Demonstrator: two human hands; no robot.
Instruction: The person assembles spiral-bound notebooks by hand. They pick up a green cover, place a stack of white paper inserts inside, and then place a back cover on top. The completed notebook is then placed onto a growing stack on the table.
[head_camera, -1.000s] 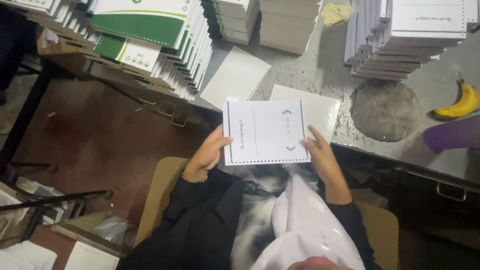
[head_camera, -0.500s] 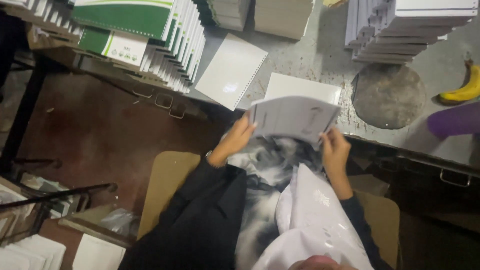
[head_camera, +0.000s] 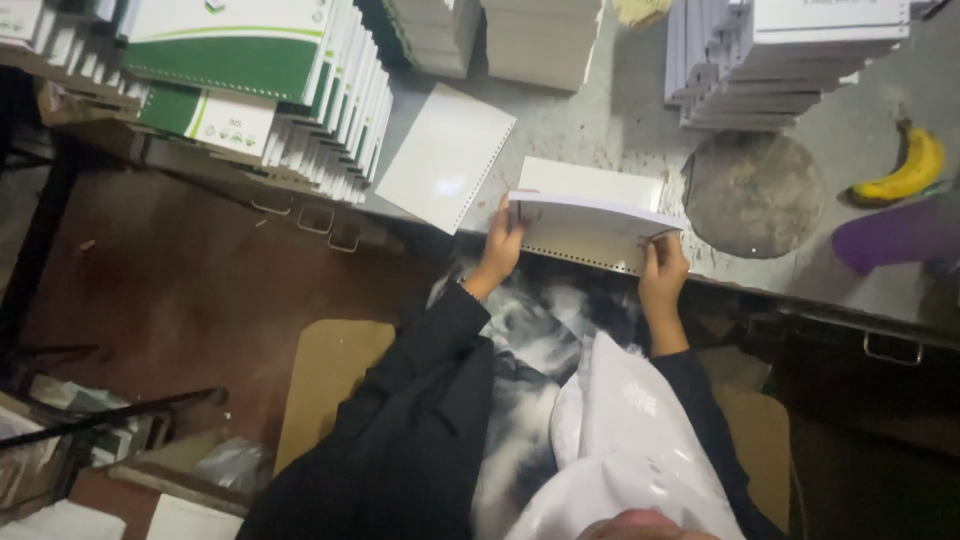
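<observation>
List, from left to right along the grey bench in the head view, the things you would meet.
Stack of green-and-white notebooks → loose white perforated sheet → left hand → white paper block held at the bench edge → right hand → round grey disc → banana.

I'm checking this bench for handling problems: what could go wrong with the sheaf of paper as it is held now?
1. The left hand and right hand pinch only the ends of the punched paper sheaf, which sits at the table edge; loose pages might slip to the floor.
2. The banana and the round grey disc lie nearby and could perhaps soil pages laid there.
</observation>
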